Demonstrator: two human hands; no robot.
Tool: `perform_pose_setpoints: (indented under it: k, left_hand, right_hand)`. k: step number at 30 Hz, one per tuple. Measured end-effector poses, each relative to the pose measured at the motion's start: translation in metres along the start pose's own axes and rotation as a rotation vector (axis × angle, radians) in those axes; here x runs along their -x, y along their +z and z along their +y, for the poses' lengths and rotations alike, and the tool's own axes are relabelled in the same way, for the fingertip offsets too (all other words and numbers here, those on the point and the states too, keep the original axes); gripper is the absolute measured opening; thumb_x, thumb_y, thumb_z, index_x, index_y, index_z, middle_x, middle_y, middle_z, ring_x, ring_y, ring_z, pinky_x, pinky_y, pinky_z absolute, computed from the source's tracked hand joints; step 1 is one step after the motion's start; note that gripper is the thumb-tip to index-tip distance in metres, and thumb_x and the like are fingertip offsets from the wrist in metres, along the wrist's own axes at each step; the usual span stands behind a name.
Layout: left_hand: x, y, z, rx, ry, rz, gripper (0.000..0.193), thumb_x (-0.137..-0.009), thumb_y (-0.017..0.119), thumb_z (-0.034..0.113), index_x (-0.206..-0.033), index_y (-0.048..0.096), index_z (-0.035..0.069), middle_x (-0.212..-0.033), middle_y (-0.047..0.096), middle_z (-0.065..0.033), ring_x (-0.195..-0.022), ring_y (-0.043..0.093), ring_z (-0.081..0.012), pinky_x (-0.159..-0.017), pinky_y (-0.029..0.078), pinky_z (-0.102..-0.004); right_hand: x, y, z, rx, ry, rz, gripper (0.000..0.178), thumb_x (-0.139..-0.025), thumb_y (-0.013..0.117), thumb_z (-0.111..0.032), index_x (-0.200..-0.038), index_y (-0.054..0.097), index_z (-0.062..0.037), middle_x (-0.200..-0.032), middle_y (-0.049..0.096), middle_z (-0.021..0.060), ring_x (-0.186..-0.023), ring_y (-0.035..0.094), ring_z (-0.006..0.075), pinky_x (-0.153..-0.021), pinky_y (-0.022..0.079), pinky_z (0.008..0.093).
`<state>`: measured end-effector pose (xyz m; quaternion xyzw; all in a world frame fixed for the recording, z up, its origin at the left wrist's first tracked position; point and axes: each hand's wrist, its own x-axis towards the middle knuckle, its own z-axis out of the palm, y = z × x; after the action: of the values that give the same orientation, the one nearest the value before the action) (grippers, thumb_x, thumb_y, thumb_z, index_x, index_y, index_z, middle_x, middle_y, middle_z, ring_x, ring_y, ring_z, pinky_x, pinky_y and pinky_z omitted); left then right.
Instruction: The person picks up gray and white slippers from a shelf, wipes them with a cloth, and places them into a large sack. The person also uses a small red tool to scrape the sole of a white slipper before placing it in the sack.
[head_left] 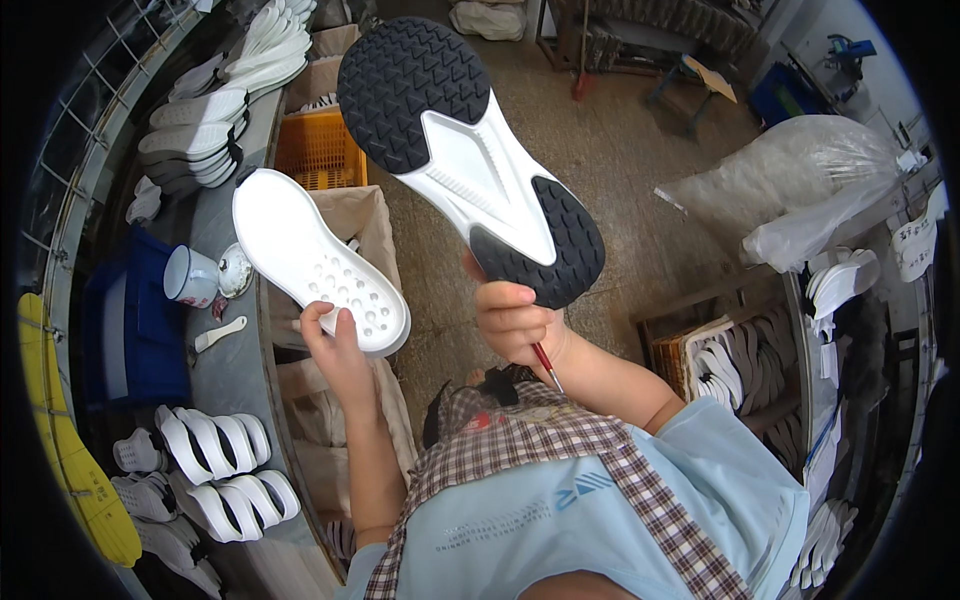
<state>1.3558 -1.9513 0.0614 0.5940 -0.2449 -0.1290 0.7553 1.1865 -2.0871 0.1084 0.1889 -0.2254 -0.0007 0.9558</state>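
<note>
My left hand (342, 352) grips a white shoe sole (290, 232) by its lower end, thumb over the rim. Its hollow inner side, dotted with round dimples at that end, faces up. Higher and to the right, my right hand (520, 325) is closed on the lower end of a second shoe sole (490, 175), tread side showing. That one is white in the middle with black tread pads at both ends. A thin red-handled tool with a metal tip (546, 362) pokes out below the same hand; its other end is hidden. The two soles are apart.
Along the left bench (235, 385) are stacked white soles (215, 445), a blue bin (140, 325), a white mug (190, 276) and a small white brush (220, 333). An orange crate (318, 150) stands beyond it. On the right are a basket of soles (690, 350) and a plastic sack (800, 170).
</note>
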Motion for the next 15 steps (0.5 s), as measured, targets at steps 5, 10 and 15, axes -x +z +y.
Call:
perform_pose_setpoints:
  k: [5, 10, 15]
  left_hand:
    - [0.001, 0.000, -0.002, -0.020, 0.000, -0.015, 0.023, -0.088, 0.048, 0.002, -0.110, 0.043, 0.006, -0.100, 0.049, -0.0063, -0.088, 0.048, -0.0125, -0.079, 0.041, -0.0243]
    - [0.014, -0.002, 0.001, -0.002, -0.090, 0.041, 0.033, -0.086, 0.048, 0.000, -0.117, 0.039, 0.004, -0.115, 0.042, -0.0128, -0.106, 0.044, -0.0184, -0.089, 0.039, -0.0302]
    - [0.027, -0.016, -0.004, -0.003, 0.046, 0.296, 0.062, -0.083, 0.049, -0.002, -0.134, 0.015, 0.004, -0.127, 0.034, -0.0184, -0.114, 0.041, -0.0251, -0.096, 0.034, -0.0353]
  right_hand:
    - [0.004, -0.002, 0.000, -0.033, -0.099, 0.093, 0.042, -0.092, 0.042, -0.018, -0.131, 0.037, -0.0030, -0.074, 0.048, 0.0092, -0.039, 0.041, 0.0078, -0.031, 0.026, 0.0183]
    - [0.012, -0.002, -0.002, -0.096, -0.135, 0.210, 0.017, -0.089, 0.046, -0.018, -0.084, 0.044, -0.0025, -0.072, 0.043, 0.0052, -0.043, 0.042, 0.0091, -0.038, 0.030, 0.0225]
    - [0.011, -0.008, -0.009, 0.099, -0.151, 0.223, 0.043, -0.093, 0.038, -0.012, -0.135, 0.031, -0.0024, -0.075, 0.046, 0.0062, -0.043, 0.044, 0.0073, -0.038, 0.029, 0.0204]
